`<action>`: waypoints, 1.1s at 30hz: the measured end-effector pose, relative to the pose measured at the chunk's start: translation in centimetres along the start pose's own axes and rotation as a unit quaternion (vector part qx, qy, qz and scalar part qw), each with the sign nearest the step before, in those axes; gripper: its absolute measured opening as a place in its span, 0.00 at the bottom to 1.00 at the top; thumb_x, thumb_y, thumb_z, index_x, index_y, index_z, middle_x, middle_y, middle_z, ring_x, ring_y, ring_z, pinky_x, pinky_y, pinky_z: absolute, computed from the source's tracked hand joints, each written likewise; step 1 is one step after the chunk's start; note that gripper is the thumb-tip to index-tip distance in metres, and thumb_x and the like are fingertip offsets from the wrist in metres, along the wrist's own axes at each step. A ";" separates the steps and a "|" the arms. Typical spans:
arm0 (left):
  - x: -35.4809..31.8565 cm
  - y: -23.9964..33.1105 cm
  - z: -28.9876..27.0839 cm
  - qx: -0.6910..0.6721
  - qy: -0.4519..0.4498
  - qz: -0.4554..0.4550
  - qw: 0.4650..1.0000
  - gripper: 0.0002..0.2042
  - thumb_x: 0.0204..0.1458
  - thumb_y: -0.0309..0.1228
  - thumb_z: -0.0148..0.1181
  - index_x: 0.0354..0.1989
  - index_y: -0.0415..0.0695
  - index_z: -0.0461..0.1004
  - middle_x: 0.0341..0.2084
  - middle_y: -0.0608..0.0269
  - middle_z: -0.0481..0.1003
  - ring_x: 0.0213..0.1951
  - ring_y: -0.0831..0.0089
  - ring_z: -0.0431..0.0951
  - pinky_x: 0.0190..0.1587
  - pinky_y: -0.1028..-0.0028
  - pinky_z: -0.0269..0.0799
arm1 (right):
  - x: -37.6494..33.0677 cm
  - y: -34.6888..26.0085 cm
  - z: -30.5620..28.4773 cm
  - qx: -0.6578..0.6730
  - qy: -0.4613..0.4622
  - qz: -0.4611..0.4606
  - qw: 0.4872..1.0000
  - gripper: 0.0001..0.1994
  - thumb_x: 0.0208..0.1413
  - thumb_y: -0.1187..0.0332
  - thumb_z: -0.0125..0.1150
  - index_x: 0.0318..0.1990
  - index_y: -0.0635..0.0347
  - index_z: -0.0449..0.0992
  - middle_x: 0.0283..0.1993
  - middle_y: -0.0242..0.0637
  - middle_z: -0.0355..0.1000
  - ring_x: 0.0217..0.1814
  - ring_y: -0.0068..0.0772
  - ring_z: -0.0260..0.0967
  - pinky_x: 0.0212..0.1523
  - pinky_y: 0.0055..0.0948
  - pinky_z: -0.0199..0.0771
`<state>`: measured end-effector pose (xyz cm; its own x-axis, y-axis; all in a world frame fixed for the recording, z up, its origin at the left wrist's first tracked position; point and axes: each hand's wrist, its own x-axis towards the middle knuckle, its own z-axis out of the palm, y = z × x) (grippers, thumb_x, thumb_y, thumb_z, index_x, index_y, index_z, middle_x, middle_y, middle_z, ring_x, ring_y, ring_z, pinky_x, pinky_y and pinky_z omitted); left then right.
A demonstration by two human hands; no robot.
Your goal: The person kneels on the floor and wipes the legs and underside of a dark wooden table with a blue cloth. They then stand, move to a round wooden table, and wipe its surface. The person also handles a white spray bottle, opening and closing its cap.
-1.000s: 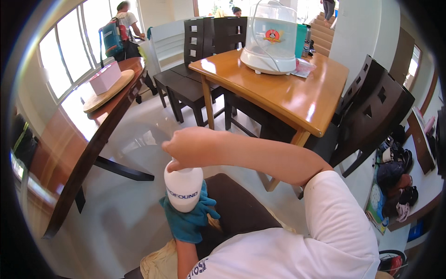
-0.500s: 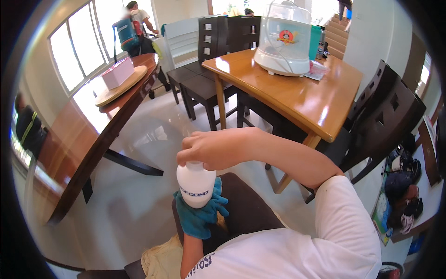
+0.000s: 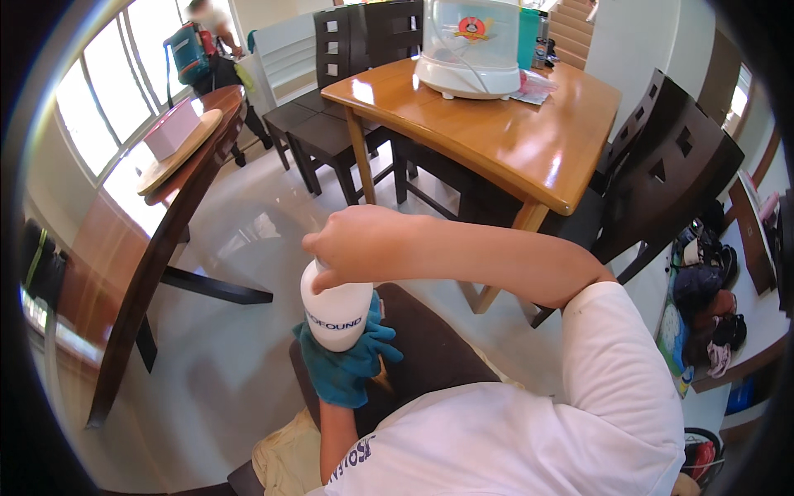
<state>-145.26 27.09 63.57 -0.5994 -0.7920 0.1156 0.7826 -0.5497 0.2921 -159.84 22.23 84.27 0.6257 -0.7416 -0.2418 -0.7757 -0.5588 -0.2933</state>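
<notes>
A white plastic bottle (image 3: 337, 310) with dark lettering stands nearly upright over my lap, in front of a dark seat cushion (image 3: 422, 339). My left hand (image 3: 341, 372), in a teal work glove, cups the bottle from below and behind. From above, my bare right hand (image 3: 364, 244) is closed over the bottle's top, with the thumb down on its shoulder. Whatever cap or opening the bottle has is hidden under that hand.
A wooden table (image 3: 463, 116) with a clear-lidded white appliance (image 3: 467, 74) stands ahead, dark chairs (image 3: 670, 165) around it. At left is a dark table (image 3: 124, 264) bearing a pink box (image 3: 172, 132). Shoes (image 3: 715, 289) fill a rack at right. Another person (image 3: 211, 62) carries a backpack unit.
My right hand has turned at the bottle's top, its thumb now lower on the shoulder. The view has shifted, so the room sits higher and further left. My left hand still holds the bottle.
</notes>
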 end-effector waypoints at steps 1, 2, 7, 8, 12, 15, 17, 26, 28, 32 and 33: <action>0.0 0.3 0.0 -0.011 -0.006 -0.002 1.000 0.37 0.56 0.55 0.28 0.58 0.29 0.53 0.45 0.36 0.67 0.39 0.35 0.73 0.35 0.33 0.67 | 0.2 0.2 0.1 -0.006 -0.005 -0.020 1.000 0.18 0.48 0.64 0.62 0.47 0.60 0.70 0.57 0.52 0.59 0.61 0.47 0.58 0.55 0.37 0.66; 0.1 0.4 0.0 -0.019 -0.011 -0.004 1.000 0.37 0.56 0.55 0.28 0.58 0.29 0.52 0.45 0.36 0.67 0.40 0.35 0.73 0.35 0.32 0.67 | 0.2 0.7 0.0 -0.011 0.013 -0.092 0.996 0.17 0.48 0.67 0.61 0.46 0.59 0.70 0.56 0.50 0.61 0.61 0.46 0.58 0.55 0.37 0.65; -0.3 1.2 -1.3 0.064 0.033 0.030 0.997 0.37 0.56 0.55 0.29 0.59 0.27 0.51 0.46 0.36 0.67 0.41 0.34 0.73 0.35 0.34 0.68 | -1.0 3.3 -2.0 0.064 0.145 -0.343 0.926 0.17 0.44 0.79 0.59 0.45 0.55 0.72 0.53 0.42 0.65 0.60 0.41 0.59 0.57 0.36 0.63; -0.6 1.4 -1.4 0.076 0.039 0.041 0.996 0.37 0.56 0.55 0.29 0.59 0.28 0.50 0.46 0.36 0.67 0.41 0.34 0.73 0.35 0.34 0.68 | -1.4 4.5 -2.9 0.046 0.186 -0.328 0.925 0.19 0.44 0.78 0.60 0.48 0.55 0.71 0.54 0.41 0.65 0.60 0.41 0.59 0.57 0.35 0.62; -1.1 1.4 -1.5 0.023 0.008 0.056 0.998 0.37 0.56 0.54 0.32 0.60 0.29 0.51 0.47 0.36 0.66 0.43 0.34 0.72 0.38 0.31 0.64 | -4.7 12.0 -4.8 0.026 0.344 -0.032 0.938 0.26 0.43 0.72 0.63 0.54 0.53 0.66 0.54 0.41 0.65 0.58 0.41 0.61 0.58 0.35 0.61; -1.5 2.8 -2.3 -0.051 0.004 0.046 0.998 0.36 0.55 0.54 0.36 0.59 0.31 0.52 0.46 0.36 0.64 0.44 0.34 0.71 0.41 0.30 0.62 | -7.9 18.1 -4.0 -0.101 0.379 0.115 0.913 0.25 0.39 0.67 0.66 0.48 0.64 0.69 0.48 0.50 0.68 0.53 0.49 0.64 0.54 0.37 0.63; -1.0 2.9 -1.2 -0.092 0.007 0.039 0.995 0.35 0.53 0.53 0.38 0.59 0.32 0.53 0.44 0.37 0.64 0.43 0.34 0.71 0.40 0.31 0.64 | -9.8 25.0 -2.1 -0.082 0.381 0.165 0.906 0.20 0.39 0.67 0.66 0.41 0.63 0.70 0.41 0.47 0.69 0.46 0.48 0.65 0.48 0.38 0.65; -2.2 3.8 -1.0 -0.001 0.002 0.076 0.997 0.36 0.54 0.55 0.33 0.62 0.37 0.53 0.47 0.33 0.64 0.40 0.39 0.73 0.32 0.45 0.72 | -10.2 24.0 0.8 -0.018 0.452 0.173 0.875 0.34 0.44 0.67 0.65 0.62 0.53 0.60 0.63 0.44 0.58 0.67 0.44 0.51 0.65 0.36 0.51; -2.0 3.4 -0.1 -0.008 0.026 0.093 0.995 0.34 0.55 0.53 0.31 0.62 0.37 0.53 0.47 0.33 0.63 0.37 0.41 0.74 0.30 0.52 0.74 | -8.1 18.4 1.2 0.075 0.460 0.080 0.881 0.38 0.44 0.63 0.65 0.65 0.51 0.54 0.66 0.40 0.54 0.67 0.42 0.51 0.65 0.37 0.50; -1.5 2.8 0.8 0.055 0.047 0.125 0.990 0.33 0.57 0.52 0.30 0.60 0.36 0.56 0.42 0.34 0.67 0.33 0.48 0.77 0.28 0.59 0.77 | -2.6 9.9 5.3 0.280 0.286 -0.117 0.909 0.50 0.38 0.55 0.71 0.68 0.49 0.46 0.70 0.35 0.46 0.69 0.40 0.48 0.65 0.46 0.48; -1.4 2.9 0.7 0.091 0.044 0.126 0.987 0.32 0.57 0.52 0.30 0.59 0.36 0.57 0.40 0.35 0.68 0.32 0.50 0.77 0.28 0.61 0.78 | -0.9 8.9 6.9 0.296 0.258 -0.164 0.905 0.53 0.35 0.54 0.73 0.68 0.48 0.45 0.70 0.35 0.45 0.69 0.40 0.47 0.65 0.48 0.47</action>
<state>-142.31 26.79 64.92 -0.3664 -0.9219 0.1261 0.8573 -0.2818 0.4307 -166.71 20.52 75.51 0.5747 -0.7311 0.3677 -0.2788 -0.5973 -0.7520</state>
